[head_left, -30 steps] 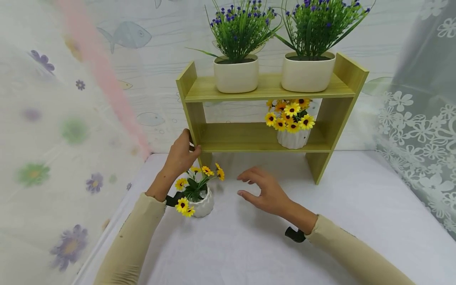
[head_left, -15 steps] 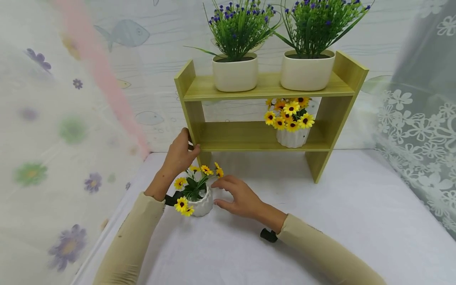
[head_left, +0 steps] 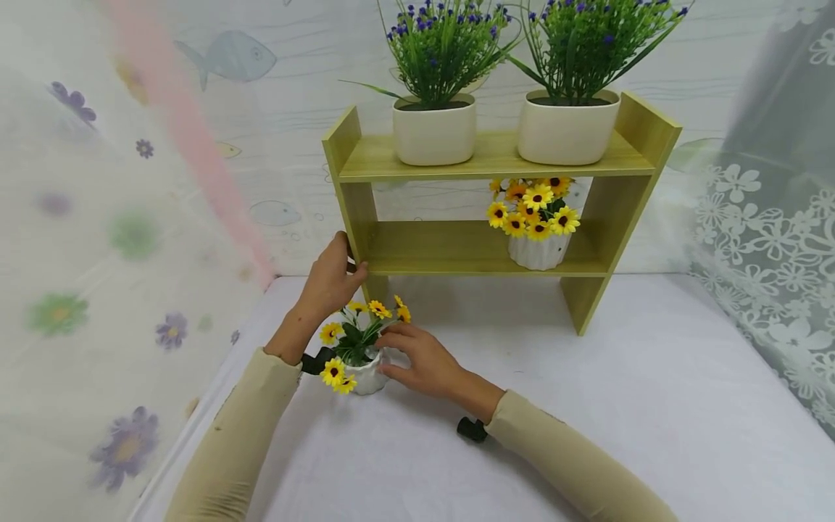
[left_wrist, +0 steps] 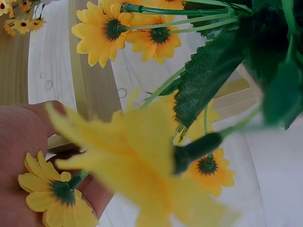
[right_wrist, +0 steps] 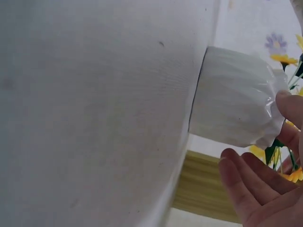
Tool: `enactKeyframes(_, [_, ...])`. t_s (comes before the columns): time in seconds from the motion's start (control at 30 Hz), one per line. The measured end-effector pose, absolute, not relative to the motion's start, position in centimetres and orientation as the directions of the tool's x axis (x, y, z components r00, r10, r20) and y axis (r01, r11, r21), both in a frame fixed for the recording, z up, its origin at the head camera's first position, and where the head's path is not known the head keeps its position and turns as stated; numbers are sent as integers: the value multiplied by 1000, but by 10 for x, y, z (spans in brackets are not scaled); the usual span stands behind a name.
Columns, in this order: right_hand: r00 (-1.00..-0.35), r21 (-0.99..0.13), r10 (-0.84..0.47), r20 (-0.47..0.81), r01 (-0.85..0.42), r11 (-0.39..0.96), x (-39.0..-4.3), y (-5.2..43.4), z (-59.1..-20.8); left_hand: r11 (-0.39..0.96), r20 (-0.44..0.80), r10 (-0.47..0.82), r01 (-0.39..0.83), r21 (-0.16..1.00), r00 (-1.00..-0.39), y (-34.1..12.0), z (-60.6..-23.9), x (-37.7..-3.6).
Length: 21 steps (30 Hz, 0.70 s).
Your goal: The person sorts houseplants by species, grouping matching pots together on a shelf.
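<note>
A small white ribbed flower pot (head_left: 365, 378) of yellow flowers (head_left: 378, 310) stands on the white table (head_left: 587, 399) by the left foot of a wooden shelf (head_left: 443, 246). My right hand (head_left: 414, 360) cups round the pot. In the right wrist view one fingertip (right_wrist: 288, 105) lies on the pot (right_wrist: 234, 99); the other fingers (right_wrist: 246, 189) curl close beside it. My left hand (head_left: 335, 279) grips the shelf's left side panel (head_left: 355, 196), thumb at the front. The left wrist view shows blurred yellow flowers (left_wrist: 109, 28) close up and my left hand (left_wrist: 23, 142).
A second white pot of yellow flowers (head_left: 538, 250) stands at the right of the lower shelf board. Two cream pots (head_left: 433, 134) (head_left: 566, 134) with green, purple-flowered plants sit on the top board. Sheer flowered curtains hang at the left (head_left: 98, 254) and right (head_left: 763, 239).
My right hand has moved left across the table from open space to the small flower pot and closed around it. The left hand has stayed on the shelf's side panel.
</note>
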State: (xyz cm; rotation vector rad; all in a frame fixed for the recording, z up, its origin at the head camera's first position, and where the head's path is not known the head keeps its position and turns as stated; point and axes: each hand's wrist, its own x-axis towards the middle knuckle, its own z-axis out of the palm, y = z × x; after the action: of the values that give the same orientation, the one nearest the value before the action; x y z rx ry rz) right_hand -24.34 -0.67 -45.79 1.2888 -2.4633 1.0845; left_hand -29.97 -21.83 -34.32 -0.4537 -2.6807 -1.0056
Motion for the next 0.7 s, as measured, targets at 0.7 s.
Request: enactKeyframes(0.7, [-594, -493, -647, 478, -791, 363, -240, -11, -455, 716, 334, 217, 382, 584, -917, -219, -343, -301])
